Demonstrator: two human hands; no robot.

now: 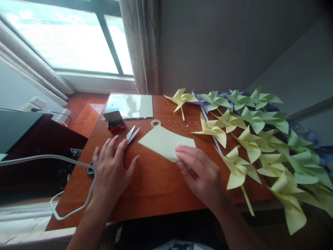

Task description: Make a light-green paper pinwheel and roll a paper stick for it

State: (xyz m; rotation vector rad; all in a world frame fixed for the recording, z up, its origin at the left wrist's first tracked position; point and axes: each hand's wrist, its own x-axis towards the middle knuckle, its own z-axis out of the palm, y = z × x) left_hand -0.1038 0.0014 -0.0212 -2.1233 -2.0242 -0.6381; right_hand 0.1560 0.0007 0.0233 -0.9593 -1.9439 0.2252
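where the right hand (201,173) presses, yellow paper (166,141) beneath fingertips

This looks like a room in a home, used for paper crafts. A shiny brown wooden table (156,184) stands by a big bright window (62,38) at 11 o'clock, with a pale patterned cloth curtain (142,45) at 12 o'clock. White wall sockets (37,101) sit at 9 o'clock. Many folded yellow, green and purple paper pinwheels (260,139) lie piled at 3 o'clock. Small silver scissors (131,134) lie in the middle.
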